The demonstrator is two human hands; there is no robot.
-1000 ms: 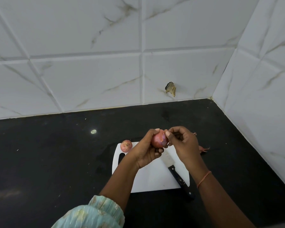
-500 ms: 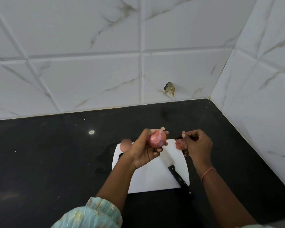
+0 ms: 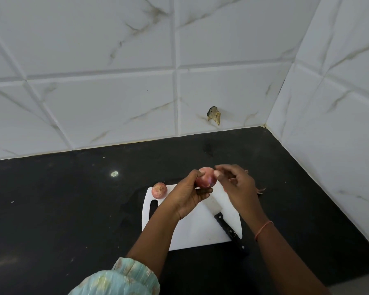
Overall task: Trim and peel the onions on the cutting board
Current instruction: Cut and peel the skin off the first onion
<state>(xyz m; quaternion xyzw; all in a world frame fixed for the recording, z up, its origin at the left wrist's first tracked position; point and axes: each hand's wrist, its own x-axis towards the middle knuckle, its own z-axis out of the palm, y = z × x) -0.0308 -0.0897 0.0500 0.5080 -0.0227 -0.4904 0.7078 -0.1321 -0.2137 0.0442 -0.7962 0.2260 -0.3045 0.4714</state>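
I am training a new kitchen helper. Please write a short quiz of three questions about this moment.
1. True or false: the knife is in a hand.
2. Which hand grips the raised onion? A) left hand B) right hand
3. Where does the second onion lie?

Key: 1. False, it lies on the cutting board. 2. A. 3. On the board's far left corner.

The cutting board [image 3: 192,235] lies on the table [image 3: 51,209], near the corner where two tiled walls [image 3: 115,92] meet. One onion [image 3: 159,190] sits at the board's far left corner — the knife [image 3: 228,227] lies slantwise across its right side, handle past the near edge. A second onion [image 3: 206,178] is held above the board between the left hand [image 3: 188,194] and the right hand [image 3: 237,186].
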